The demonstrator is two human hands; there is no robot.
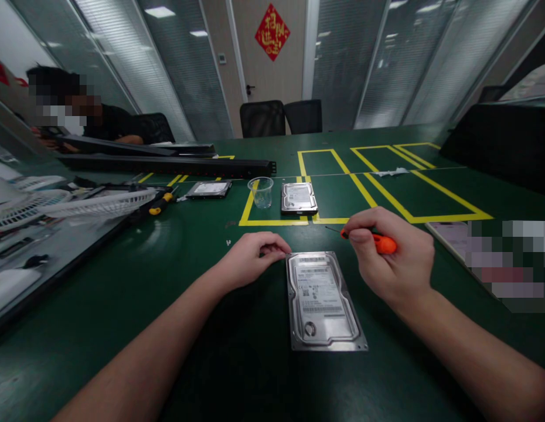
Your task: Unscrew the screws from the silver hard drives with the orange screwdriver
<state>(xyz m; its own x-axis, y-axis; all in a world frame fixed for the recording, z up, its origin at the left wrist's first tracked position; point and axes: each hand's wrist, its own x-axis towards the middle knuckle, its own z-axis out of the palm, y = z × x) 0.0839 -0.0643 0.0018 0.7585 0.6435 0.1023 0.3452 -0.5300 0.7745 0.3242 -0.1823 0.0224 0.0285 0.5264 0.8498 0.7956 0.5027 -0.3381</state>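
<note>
A silver hard drive (pixel 323 305) with a white printed label lies flat on the green table in front of me. At its far left corner is my left hand (pixel 259 255), fingers curled and tips drawn together against the drive's edge. My right hand (pixel 389 255) is closed around an orange-and-black screwdriver (pixel 385 244), held above the table to the right of the drive. The thin shaft points left, its tip apart from the drive. Farther back, a second hard drive (pixel 299 198) lies beside a clear plastic cup (pixel 261 193).
Another drive (pixel 208 189) and a yellow-and-black screwdriver (pixel 161 203) lie at left, near long black bars (pixel 167 164) and a tray of white parts (pixel 96 205). A phone (pixel 450 237) lies at right. Yellow tape (pixel 272 223) marks the table. A person (pixel 109 126) sits far left.
</note>
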